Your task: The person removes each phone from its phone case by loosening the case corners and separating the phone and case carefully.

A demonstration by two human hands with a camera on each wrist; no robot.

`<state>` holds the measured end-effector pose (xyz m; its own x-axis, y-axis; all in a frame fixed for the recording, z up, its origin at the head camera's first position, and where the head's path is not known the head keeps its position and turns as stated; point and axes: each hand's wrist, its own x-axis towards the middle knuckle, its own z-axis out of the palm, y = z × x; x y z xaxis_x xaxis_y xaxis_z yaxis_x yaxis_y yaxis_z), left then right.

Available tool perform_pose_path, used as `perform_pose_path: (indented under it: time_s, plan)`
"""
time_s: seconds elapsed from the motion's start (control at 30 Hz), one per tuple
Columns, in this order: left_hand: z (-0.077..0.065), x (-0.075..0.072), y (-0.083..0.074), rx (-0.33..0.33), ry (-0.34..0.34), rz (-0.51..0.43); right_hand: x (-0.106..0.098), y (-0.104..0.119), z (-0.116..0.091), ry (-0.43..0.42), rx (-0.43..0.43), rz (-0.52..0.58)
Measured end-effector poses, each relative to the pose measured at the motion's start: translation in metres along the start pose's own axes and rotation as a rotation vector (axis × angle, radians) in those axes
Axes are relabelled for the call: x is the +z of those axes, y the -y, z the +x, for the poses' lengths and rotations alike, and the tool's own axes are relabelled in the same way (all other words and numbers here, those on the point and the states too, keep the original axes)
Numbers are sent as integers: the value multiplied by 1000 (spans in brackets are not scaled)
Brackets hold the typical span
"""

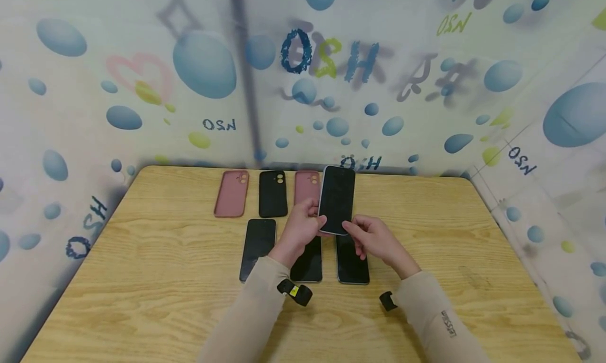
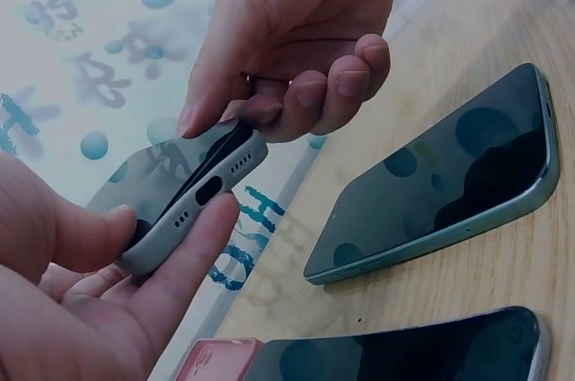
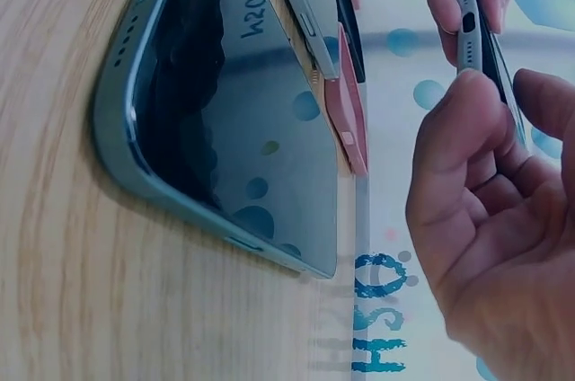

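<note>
Both hands hold a dark-screened phone above the far part of the table. A light grey phone case with bottom-edge cutouts surrounds it; in the left wrist view, a gap shows between screen and case rim along that edge. My left hand grips the left side, its thumb on the screen's lower corner and a finger under the case's bottom edge. My right hand pinches the opposite lower corner between thumb and index finger, the other fingers curled. Most of the case's back is hidden.
Three phones lie screen up nearer me: one on the left, one in the middle and one on the right. Behind them are a pink case, a black case and another pink case. A patterned curtain borders the wooden table.
</note>
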<state>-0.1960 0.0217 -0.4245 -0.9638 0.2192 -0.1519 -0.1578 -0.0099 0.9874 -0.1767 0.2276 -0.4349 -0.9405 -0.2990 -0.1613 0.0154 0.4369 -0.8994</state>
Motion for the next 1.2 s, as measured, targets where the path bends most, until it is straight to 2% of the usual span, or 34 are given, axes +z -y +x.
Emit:
perform_pose_path:
  time_s: [0.3,0.53,0.9,1.2]
  plan:
    - [-3,-2,0,23,50,-25,3,5,1,-19,65,-27]
    - [-4,1,-3,27,52,-20,3,8,2,-45,105,-56]
    - [-2,5,3,6,14,-15,6,5,2,-114,98,48]
    - [2,3,5,-15,52,-58,5,2,1,-142,112,111]
